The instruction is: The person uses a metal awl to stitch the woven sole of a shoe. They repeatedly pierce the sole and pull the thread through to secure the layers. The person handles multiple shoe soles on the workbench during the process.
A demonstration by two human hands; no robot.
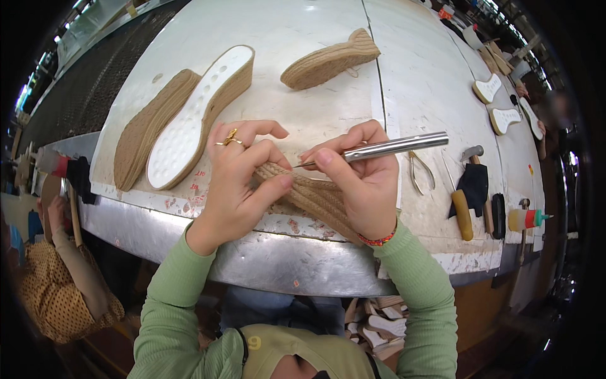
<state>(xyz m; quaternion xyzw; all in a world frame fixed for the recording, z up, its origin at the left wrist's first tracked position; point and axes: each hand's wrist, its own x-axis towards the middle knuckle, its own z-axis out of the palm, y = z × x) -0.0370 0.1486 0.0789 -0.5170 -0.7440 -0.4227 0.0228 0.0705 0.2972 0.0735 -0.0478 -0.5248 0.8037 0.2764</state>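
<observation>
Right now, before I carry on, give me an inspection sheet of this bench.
Surface: white worktable, stained, metal front edge.
Job's things: braided jute sole under both hands; metal awl, tip at the braid.
Clutter: white-topped sole, jute sole, pliers, hammer, glue bottle.
Grippers: left hand pinches the sole; right hand holds the awl.
Cables: nothing seen.
Surroundings: another person's sleeve at left; more soles far right.

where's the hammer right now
In the head view the hammer lies on the right side of the worktable, right of the small pliers and beside a dark cloth, just past the right hand.
</observation>
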